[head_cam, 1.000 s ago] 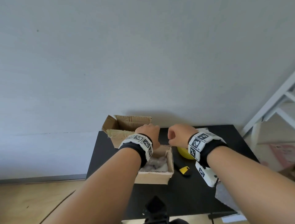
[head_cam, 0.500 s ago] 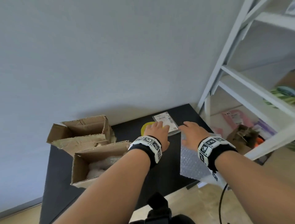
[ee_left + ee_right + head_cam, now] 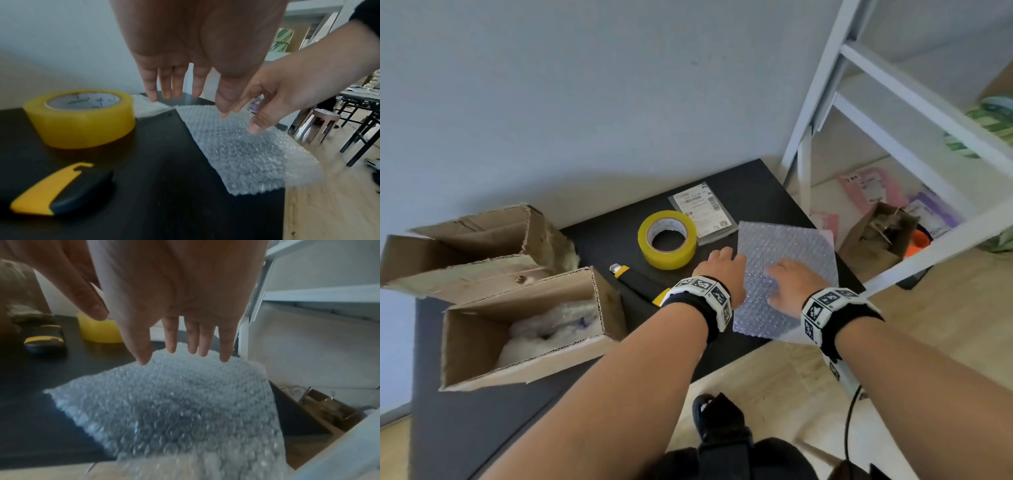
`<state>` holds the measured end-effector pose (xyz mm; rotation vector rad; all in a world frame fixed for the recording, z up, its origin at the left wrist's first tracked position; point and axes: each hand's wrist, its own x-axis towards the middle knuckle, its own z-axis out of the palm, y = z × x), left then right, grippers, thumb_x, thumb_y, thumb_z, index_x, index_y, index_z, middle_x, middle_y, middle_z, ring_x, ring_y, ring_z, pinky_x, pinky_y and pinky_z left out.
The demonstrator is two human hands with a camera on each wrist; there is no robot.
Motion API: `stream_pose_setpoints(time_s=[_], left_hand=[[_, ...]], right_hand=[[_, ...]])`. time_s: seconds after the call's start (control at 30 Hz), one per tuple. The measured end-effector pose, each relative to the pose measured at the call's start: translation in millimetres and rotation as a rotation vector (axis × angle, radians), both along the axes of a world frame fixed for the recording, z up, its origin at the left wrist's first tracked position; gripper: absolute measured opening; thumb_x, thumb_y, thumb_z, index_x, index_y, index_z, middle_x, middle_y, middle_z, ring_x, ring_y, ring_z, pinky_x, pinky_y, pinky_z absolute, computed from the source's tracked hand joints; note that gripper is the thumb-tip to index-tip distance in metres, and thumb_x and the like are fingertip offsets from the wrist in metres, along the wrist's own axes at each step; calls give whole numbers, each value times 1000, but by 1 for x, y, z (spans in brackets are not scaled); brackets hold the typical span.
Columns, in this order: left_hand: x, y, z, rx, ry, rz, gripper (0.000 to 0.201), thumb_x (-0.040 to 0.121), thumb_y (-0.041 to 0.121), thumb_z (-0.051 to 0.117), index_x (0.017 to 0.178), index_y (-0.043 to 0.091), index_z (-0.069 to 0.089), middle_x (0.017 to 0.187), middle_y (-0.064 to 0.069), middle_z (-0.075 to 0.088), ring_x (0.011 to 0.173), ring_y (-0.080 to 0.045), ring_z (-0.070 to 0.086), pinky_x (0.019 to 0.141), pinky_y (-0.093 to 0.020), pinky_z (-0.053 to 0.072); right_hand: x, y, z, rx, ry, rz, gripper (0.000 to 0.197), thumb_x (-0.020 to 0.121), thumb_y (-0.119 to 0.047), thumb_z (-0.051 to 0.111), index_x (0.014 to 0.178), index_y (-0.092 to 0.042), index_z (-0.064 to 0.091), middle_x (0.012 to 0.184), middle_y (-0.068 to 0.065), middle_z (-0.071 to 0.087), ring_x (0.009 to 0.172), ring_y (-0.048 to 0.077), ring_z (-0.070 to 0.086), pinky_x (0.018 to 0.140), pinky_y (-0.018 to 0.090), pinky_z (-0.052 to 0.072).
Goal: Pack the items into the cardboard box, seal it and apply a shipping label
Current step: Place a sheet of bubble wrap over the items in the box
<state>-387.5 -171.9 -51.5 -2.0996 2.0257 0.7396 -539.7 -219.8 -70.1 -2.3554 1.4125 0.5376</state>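
Note:
A sheet of bubble wrap (image 3: pixel 787 246) lies at the right end of the black table (image 3: pixel 592 240), hanging a little over its edge. My right hand (image 3: pixel 791 277) hovers over the sheet (image 3: pixel 185 402) with straight fingers (image 3: pixel 193 340). My left hand (image 3: pixel 722 270) is at the sheet's left edge (image 3: pixel 236 146), fingers (image 3: pixel 166 84) straight and holding nothing. The open cardboard box (image 3: pixel 524 329) stands at the left with white wrapped padding inside. A shipping label (image 3: pixel 702 212) in a clear sleeve lies at the back.
A yellow tape roll (image 3: pixel 667 240) and a yellow-black box cutter (image 3: pixel 633 281) lie between the box and the hands. A second open box (image 3: pixel 472 246) stands behind the first. A white shelf frame (image 3: pixel 893 102) and floor clutter are to the right.
My view swung right from the box to the table's right end. Both hands left the box, uncurled, and came over the bubble wrap; the left hand slid off the tape roll toward the sheet.

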Motion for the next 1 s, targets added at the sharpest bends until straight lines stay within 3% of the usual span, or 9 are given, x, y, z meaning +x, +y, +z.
stream_pose_setpoints(time_s=[0.27,0.5,0.63,0.7,0.87,1.0], left_hand=[[3,14,-33,118,71,67,58,88,25,58,141,15,36,141,-9,36,129,-31,39,101,-45,43],[4,18,-30,135,102,113,64,91,27,56,146,15,26,133,-14,47,118,-33,51,90,-41,45],[8,16,-21,133,131,162,62,94,29,52,147,16,21,115,-14,61,99,-32,60,77,-38,49],[11,13,-13,110,174,224,59,97,31,48,148,16,22,114,-15,63,99,-33,61,79,-37,49],[29,1,30,27,246,366,44,102,29,36,143,13,36,137,-15,52,119,-32,54,99,-39,44],[51,-5,70,-59,236,417,38,104,23,31,131,5,49,135,-15,52,120,-32,52,99,-40,42]], right_hand=[[7,13,-32,-40,-16,-39,61,86,-28,66,139,-24,37,141,3,36,129,24,35,98,36,42],[15,19,-28,-1,-23,-37,19,87,-16,63,103,-21,57,108,0,58,98,19,56,81,32,50],[22,19,-13,-6,-82,-21,12,87,-16,63,96,-21,57,97,-2,60,88,17,58,74,28,47],[28,15,0,-24,-135,-24,13,87,-16,63,97,-22,57,97,-3,59,88,16,57,78,28,49],[46,2,42,-127,-243,36,17,86,-12,57,101,-21,58,100,-5,54,94,17,54,75,26,40],[66,-6,84,-217,-297,95,13,85,-15,57,94,-23,57,97,-5,54,88,16,54,76,29,46]])
